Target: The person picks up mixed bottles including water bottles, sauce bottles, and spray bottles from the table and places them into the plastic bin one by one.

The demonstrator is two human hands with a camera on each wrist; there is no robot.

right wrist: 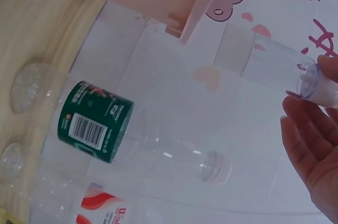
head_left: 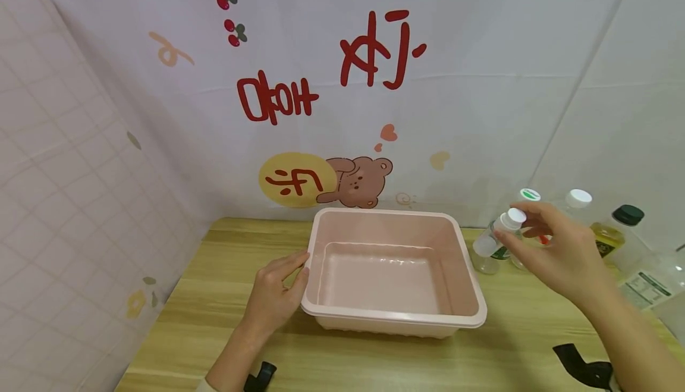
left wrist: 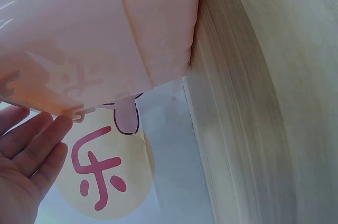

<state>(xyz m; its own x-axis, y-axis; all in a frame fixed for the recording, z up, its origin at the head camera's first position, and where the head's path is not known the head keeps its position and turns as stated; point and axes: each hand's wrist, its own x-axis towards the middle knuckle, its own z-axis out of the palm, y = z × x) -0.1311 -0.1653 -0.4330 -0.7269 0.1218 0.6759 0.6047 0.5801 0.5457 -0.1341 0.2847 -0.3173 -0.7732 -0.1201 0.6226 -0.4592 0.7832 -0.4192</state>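
My left hand (head_left: 275,291) rests its fairly straight fingertips against the left rim of a pale pink plastic tub (head_left: 393,317). In the left wrist view those fingers (left wrist: 45,147) touch the tub's edge from outside. To the right of the tub, my right hand (head_left: 567,249) pinches a small clear bottle with a white cap (head_left: 515,218) between thumb and fingers, near the cap end. The right wrist view shows its transparent cylindrical body (right wrist: 277,63) tilted, held above the table. Close by stands a clear bottle with a green label (right wrist: 95,121), partly hidden in the head view.
Behind my right hand stand a white-capped bottle (head_left: 579,198), a dark-capped bottle of yellow liquid (head_left: 609,236) and a large clear labelled bottle (head_left: 650,282). A printed cloth (head_left: 471,112) hangs behind the wooden table (head_left: 225,285). Black straps (head_left: 585,365) lie by my wrists.
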